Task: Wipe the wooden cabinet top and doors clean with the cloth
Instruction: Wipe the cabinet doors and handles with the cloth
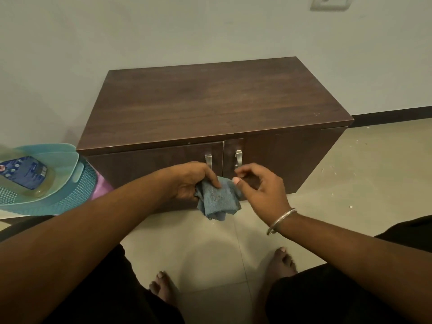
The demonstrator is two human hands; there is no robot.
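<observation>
The crumpled blue-grey microfibre cloth (218,198) hangs in front of the lower part of the cabinet doors, just below the two handles and above the floor. The left hand (190,180) holds it by its upper left portion, the fingers closed around the fabric and the thumb pressed on top; the rest of the cloth droops free below the grip. The right hand (263,187) sits just to the right of the cloth with its fingers loosely curled and spread apart. Its thumb tip lies at the upper right edge of the fabric; whether it actually touches the cloth cannot be confirmed from this angle. A thin silver metal bangle (280,220) circles the right wrist.

The low dark-brown wooden cabinet (215,104) stands against the pale wall (163,31). Its flat top is bare. Both front doors are shut, and two vertical brushed-metal handles (208,159) flank the centre seam.

Left of the cabinet, touching or nearly touching its side, is a teal perforated plastic basket (50,190). Inside it lies a clear bottle of yellowish liquid with a dark blue label (24,173).

The beige tiled floor (362,178) carries scattered pale specks to the right of the cabinet. Two bare feet (281,263) rest on the tiles at the bottom of the head view. A white wall switch plate (330,2) is at the upper right.
</observation>
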